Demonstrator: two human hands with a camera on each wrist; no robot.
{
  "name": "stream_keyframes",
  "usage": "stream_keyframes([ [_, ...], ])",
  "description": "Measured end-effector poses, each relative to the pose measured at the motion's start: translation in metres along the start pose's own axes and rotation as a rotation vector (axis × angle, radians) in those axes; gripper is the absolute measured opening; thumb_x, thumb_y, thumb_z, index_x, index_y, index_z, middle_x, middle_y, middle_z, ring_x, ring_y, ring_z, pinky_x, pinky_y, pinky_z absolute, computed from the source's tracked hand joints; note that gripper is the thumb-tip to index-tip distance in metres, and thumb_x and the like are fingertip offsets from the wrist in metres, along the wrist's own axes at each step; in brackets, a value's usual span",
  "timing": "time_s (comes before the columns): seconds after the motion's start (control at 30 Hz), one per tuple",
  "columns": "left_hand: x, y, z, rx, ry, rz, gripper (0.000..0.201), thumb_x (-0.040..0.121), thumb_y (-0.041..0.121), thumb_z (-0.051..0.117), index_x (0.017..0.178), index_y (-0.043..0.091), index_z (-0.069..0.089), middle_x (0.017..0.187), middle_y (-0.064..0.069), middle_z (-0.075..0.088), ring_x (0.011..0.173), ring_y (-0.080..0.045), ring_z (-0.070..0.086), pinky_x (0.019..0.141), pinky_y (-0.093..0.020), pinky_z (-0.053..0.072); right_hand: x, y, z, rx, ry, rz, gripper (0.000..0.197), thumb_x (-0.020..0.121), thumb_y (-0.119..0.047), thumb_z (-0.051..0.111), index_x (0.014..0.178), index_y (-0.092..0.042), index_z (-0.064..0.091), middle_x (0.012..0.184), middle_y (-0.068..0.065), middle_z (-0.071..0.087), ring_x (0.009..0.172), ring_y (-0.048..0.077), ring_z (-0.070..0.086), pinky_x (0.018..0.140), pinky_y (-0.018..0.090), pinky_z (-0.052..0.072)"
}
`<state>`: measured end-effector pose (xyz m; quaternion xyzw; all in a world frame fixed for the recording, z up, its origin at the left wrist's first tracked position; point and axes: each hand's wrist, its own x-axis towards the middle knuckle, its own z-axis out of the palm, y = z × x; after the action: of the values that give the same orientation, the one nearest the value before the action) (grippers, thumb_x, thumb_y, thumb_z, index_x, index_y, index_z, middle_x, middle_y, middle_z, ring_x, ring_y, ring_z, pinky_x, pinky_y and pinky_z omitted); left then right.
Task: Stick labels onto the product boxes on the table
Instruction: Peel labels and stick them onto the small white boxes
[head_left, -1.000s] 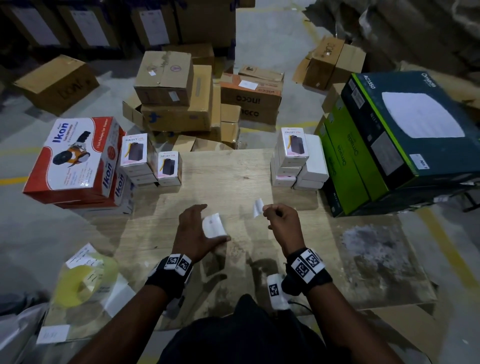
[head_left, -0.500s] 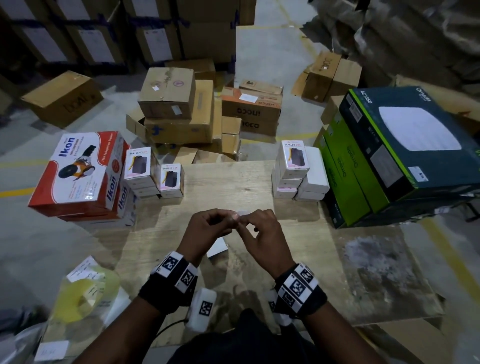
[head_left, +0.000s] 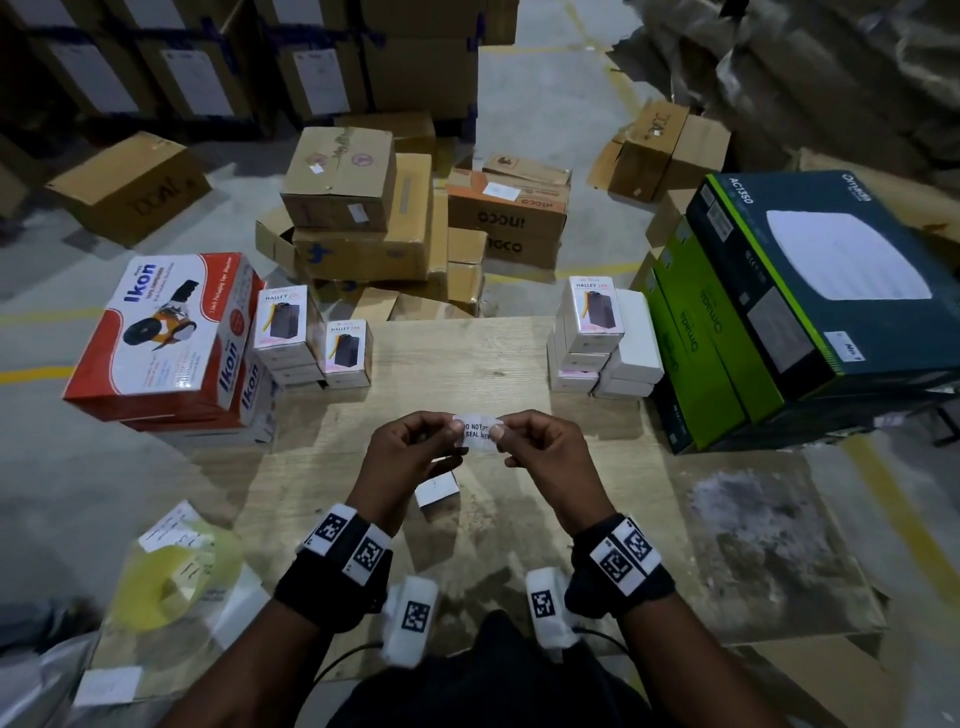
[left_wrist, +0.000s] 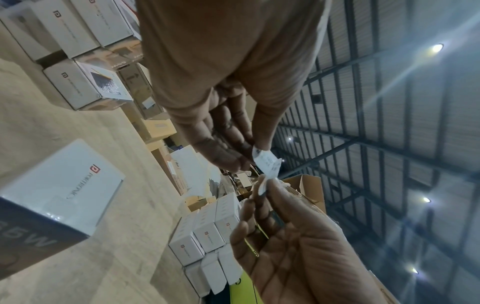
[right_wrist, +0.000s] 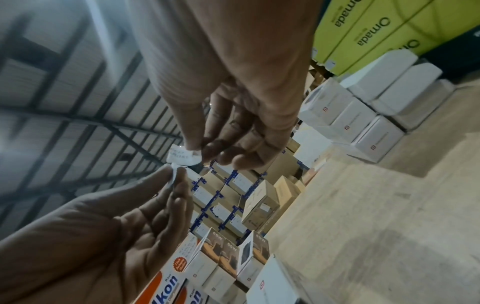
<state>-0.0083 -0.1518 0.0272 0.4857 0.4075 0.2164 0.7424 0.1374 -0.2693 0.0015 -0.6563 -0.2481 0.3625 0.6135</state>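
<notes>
A small white seal label (head_left: 475, 434) with black print is stretched between both hands above the wooden table (head_left: 467, 358). My left hand (head_left: 451, 432) pinches its left end and my right hand (head_left: 503, 435) pinches its right end. The wrist views show the same label (left_wrist: 267, 164) (right_wrist: 182, 157) between thumb and fingertip of each hand. A small white box (head_left: 435, 487) lies on the table just below my left hand. Stacks of small white product boxes stand at the table's far left (head_left: 283, 325) and far right (head_left: 595, 312).
Red and white Ikon boxes (head_left: 166, 332) sit at the left edge. Green and dark Omada boxes (head_left: 727, 322) stand at the right. A yellow roll in a clear bag (head_left: 166, 577) lies at the near left. Cardboard cartons (head_left: 358, 218) are piled on the floor beyond.
One second ago the hands were apart, the left holding the white box and the right the label. The box now lies on the table and both hands pinch the label.
</notes>
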Motion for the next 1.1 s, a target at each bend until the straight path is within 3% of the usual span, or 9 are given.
stream_keyframes([
  [0.13,-0.004,-0.003,-0.002,0.013,0.058,0.007,0.012,0.087,0.01,0.074,0.095,0.002,0.074,0.09,-0.016,0.075,0.081,-0.023,0.073,0.072,-0.029,0.059,0.003,0.004,0.001,-0.058,0.04,-0.047,0.006,0.089,-0.017,0.076,0.089,-0.011,0.077,0.083,0.001,0.076,0.075,0.01,0.065,0.069,0.035,0.056],
  [0.3,-0.006,-0.008,-0.007,0.07,0.13,0.022,0.009,0.083,0.011,0.077,0.091,0.006,0.077,0.087,-0.015,0.076,0.079,-0.023,0.072,0.079,-0.035,0.06,0.007,0.003,-0.001,-0.189,0.01,-0.084,0.008,0.089,-0.02,0.077,0.086,-0.013,0.077,0.075,-0.01,0.074,0.072,0.001,0.064,0.071,0.022,0.05],
  [0.4,-0.004,-0.011,-0.011,0.135,0.158,0.052,0.008,0.082,0.012,0.079,0.089,0.007,0.078,0.084,-0.014,0.076,0.078,-0.023,0.071,0.078,-0.037,0.06,0.012,0.003,-0.001,-0.224,-0.037,-0.076,0.008,0.09,-0.02,0.076,0.085,-0.013,0.076,0.073,-0.01,0.071,0.072,0.002,0.063,0.071,0.02,0.048],
  [0.63,-0.004,-0.018,-0.023,0.144,0.18,-0.016,0.01,0.082,0.009,0.079,0.089,0.003,0.077,0.082,-0.014,0.075,0.065,-0.016,0.064,0.068,-0.03,0.06,0.024,0.01,-0.003,-0.221,-0.156,0.008,0.011,0.091,-0.018,0.075,0.087,-0.007,0.074,0.068,-0.01,0.067,0.066,0.004,0.057,0.071,0.025,0.047],
  [0.77,0.001,-0.03,-0.03,0.213,0.214,-0.048,0.009,0.081,0.013,0.08,0.087,0.006,0.078,0.077,-0.004,0.075,0.06,-0.005,0.063,0.061,-0.025,0.056,0.03,0.025,0.002,-0.201,-0.166,0.068,0.012,0.09,-0.017,0.076,0.088,-0.005,0.075,0.075,0.001,0.072,0.069,0.01,0.061,0.07,0.027,0.047],
  [0.87,0.006,-0.044,-0.034,0.306,0.248,-0.064,0.004,0.081,0.015,0.081,0.082,0.012,0.079,0.072,0.001,0.075,0.052,0.0,0.059,0.055,-0.024,0.049,0.033,0.043,0.007,-0.222,-0.142,0.098,0.009,0.09,-0.015,0.076,0.087,-0.006,0.076,0.067,-0.008,0.07,0.061,0.002,0.059,0.064,0.019,0.044],
  [0.97,0.015,-0.057,-0.036,0.402,0.281,-0.092,0.004,0.079,0.02,0.082,0.078,0.017,0.08,0.066,0.005,0.072,0.048,-0.004,0.055,0.053,-0.026,0.046,0.04,0.059,0.011,-0.289,-0.118,0.125,0.009,0.09,-0.015,0.075,0.086,-0.007,0.076,0.061,-0.013,0.066,0.054,-0.005,0.055,0.06,0.016,0.041],
  [1.1,0.028,-0.067,-0.039,0.483,0.316,-0.137,0.021,0.076,0.022,0.084,0.059,0.03,0.075,0.063,0.003,0.071,0.054,-0.015,0.056,0.06,-0.03,0.048,0.052,0.074,0.02,-0.362,-0.145,0.194,0.011,0.091,-0.019,0.075,0.08,-0.014,0.075,0.072,-0.004,0.071,0.063,0.001,0.06,0.065,0.026,0.051],
])
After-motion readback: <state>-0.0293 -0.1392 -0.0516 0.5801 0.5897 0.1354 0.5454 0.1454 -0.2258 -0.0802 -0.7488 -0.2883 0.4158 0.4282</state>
